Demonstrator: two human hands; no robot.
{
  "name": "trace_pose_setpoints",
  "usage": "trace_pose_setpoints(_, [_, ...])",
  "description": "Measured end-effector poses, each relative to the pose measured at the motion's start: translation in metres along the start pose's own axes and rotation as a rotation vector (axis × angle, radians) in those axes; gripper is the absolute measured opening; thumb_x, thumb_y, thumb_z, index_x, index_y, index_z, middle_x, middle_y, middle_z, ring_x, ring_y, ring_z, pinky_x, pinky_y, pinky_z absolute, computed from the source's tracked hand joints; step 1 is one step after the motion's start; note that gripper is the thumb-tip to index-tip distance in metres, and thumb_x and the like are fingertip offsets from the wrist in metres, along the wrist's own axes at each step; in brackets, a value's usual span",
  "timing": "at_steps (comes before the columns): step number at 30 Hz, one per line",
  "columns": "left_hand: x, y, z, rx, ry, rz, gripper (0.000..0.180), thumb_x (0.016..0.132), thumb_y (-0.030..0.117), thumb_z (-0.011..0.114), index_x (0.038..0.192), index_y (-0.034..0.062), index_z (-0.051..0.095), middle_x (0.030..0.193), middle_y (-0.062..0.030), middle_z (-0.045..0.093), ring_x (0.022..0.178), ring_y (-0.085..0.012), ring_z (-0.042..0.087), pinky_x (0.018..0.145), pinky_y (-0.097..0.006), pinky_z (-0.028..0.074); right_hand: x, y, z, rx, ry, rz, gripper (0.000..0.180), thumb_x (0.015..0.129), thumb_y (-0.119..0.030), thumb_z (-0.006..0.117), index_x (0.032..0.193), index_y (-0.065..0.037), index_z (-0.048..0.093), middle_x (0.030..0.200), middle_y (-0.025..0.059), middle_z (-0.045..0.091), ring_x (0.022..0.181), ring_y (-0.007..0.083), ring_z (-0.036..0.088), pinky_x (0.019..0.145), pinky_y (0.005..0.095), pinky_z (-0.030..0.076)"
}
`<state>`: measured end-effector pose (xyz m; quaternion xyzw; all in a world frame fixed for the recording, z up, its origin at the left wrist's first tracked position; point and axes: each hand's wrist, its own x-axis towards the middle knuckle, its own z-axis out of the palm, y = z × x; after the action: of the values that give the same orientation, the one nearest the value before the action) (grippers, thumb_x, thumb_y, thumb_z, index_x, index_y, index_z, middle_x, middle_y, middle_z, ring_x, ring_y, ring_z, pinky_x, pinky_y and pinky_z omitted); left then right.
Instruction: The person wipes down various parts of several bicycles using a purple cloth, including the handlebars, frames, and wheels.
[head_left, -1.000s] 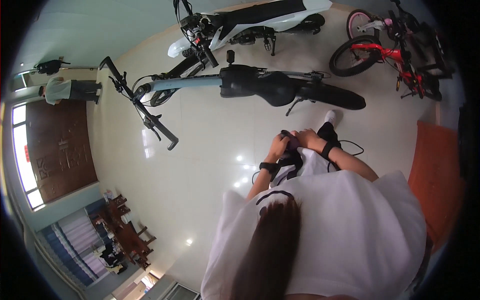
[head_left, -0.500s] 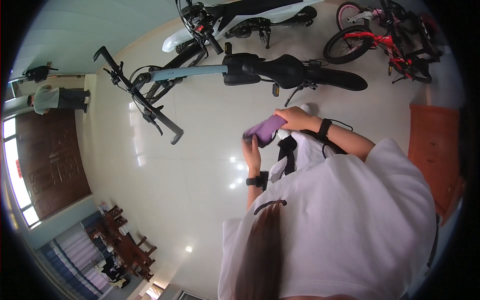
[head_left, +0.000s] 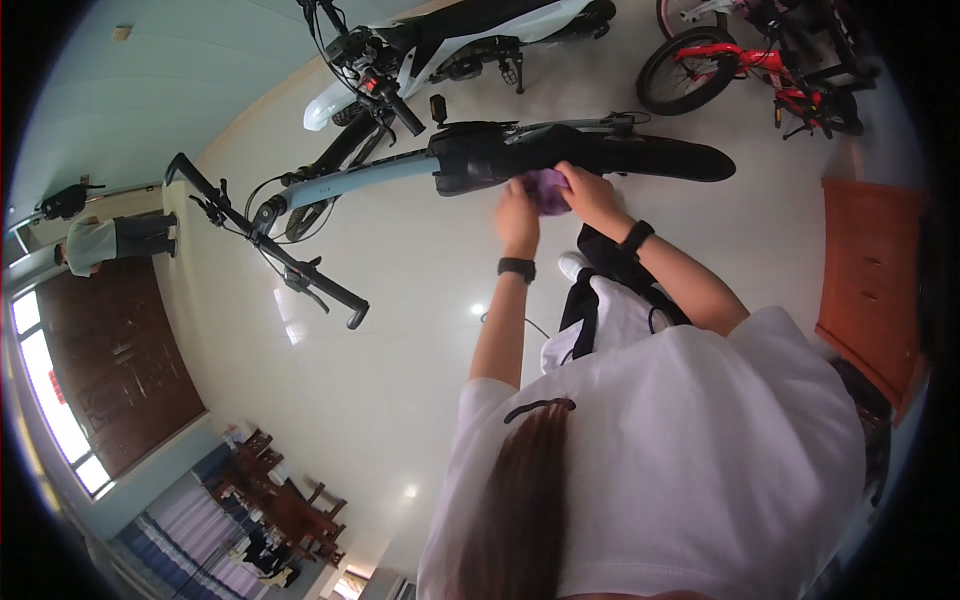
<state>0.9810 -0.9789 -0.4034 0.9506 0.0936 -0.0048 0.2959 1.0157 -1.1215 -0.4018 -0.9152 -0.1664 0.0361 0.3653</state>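
At ten o'clock juts the black handlebar (head_left: 265, 240) of a pale-blue-framed bicycle (head_left: 370, 178). At twelve o'clock the left hand (head_left: 517, 212) and right hand (head_left: 587, 192) both clutch a crumpled purple cloth (head_left: 546, 190), pressed against its black saddle (head_left: 500, 155). Wiping seems underway; next, I judge, firm strokes along the seat.

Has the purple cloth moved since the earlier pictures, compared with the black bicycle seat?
Yes. The purple cloth, held in both hands, went from near the person's body up to the black bicycle seat, which it now touches.
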Motion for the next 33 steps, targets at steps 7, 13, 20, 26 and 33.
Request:
trace_pose_setpoints(7, [-0.024, 0.008, 0.012, -0.118, -0.054, -0.113, 0.018, 0.084, 0.016, 0.048, 0.099, 0.0069, 0.049, 0.089, -0.0144, 0.057, 0.082, -0.0334, 0.056, 0.069, -0.042, 0.045, -0.011, 0.007, -0.009, 0.049, -0.034, 0.068, 0.015, 0.079, -0.014, 0.055, 0.093, -0.008, 0.051, 0.078, 0.0104, 0.06, 0.07, 0.0306, 0.059, 0.056, 0.0395, 0.047])
trace_pose_setpoints(13, [0.014, 0.0, -0.05, -0.072, 0.25, -0.259, 0.017, 0.086, 0.016, 0.045, 0.098, 0.0054, 0.051, 0.089, -0.014, 0.057, 0.081, -0.0331, 0.055, 0.071, -0.039, 0.044, 0.063, -0.044, 0.029, 0.143, -0.127, -0.028, 0.017, 0.079, -0.013, 0.055, 0.093, -0.006, 0.049, 0.082, 0.0132, 0.059, 0.069, 0.0318, 0.058, 0.057, 0.0401, 0.046])
trace_pose_setpoints(20, [0.013, -0.013, -0.021, 0.286, -0.149, -0.108, 0.014, 0.08, 0.012, 0.048, 0.094, 0.0074, 0.049, 0.083, -0.0099, 0.056, 0.063, -0.0279, 0.058, 0.052, -0.037, 0.046, 0.041, -0.019, 0.004, 0.215, -0.277, -0.044, 0.018, 0.076, -0.008, 0.053, 0.093, -0.008, 0.047, 0.073, 0.0121, 0.058, 0.064, 0.0313, 0.059, 0.051, 0.0403, 0.045])
trace_pose_setpoints(26, [0.009, 0.039, 0.007, 0.292, -0.365, 0.142, 0.014, 0.079, 0.008, 0.047, 0.092, 0.0047, 0.045, 0.086, -0.0105, 0.053, 0.062, -0.0274, 0.061, 0.052, -0.036, 0.05, 0.002, 0.019, -0.026, -0.093, -0.314, 0.083, 0.019, 0.074, -0.008, 0.053, 0.09, -0.005, 0.044, 0.075, 0.0144, 0.059, 0.065, 0.0333, 0.058, 0.053, 0.0428, 0.045])
trace_pose_setpoints(33, [0.03, 0.002, -0.041, 0.224, -0.294, 0.131, 0.012, 0.079, 0.008, 0.049, 0.09, 0.0048, 0.046, 0.083, -0.0103, 0.054, 0.061, -0.0289, 0.06, 0.051, -0.036, 0.05, 0.032, -0.032, 0.006, -0.001, -0.14, 0.047, 0.017, 0.074, -0.008, 0.053, 0.089, -0.003, 0.045, 0.072, 0.0142, 0.057, 0.066, 0.0344, 0.057, 0.054, 0.0426, 0.045])
